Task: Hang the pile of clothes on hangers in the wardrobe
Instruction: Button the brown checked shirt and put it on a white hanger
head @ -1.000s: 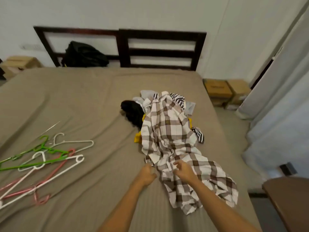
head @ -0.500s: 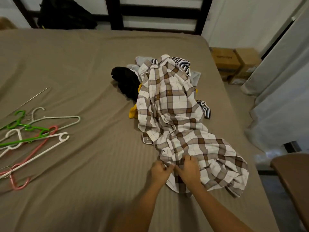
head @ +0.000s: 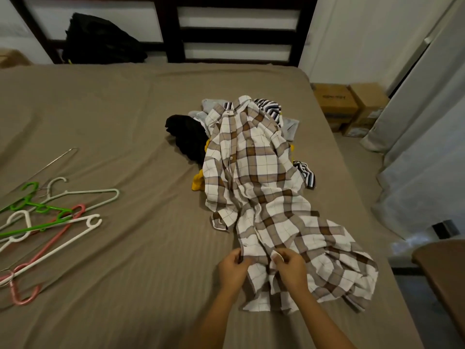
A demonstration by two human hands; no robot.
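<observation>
Left hand [head: 232, 267] and right hand [head: 290, 270] each pinch a front edge of the plaid shirt [head: 254, 172] lying over the clothes pile [head: 188, 137] on the bed [head: 130, 260]; a hasty lift may drag other garments along.

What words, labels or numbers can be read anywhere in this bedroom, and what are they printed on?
Nothing here can be read for certain.
Brown cardboard box on the floor beside the bed: a short dark printed word on its side, too blurred to read.
Neighbouring cardboard box: a pale patch, perhaps a label, too small to read.
Brown-and-white checked shirt on the bed: no writing shows.
</observation>
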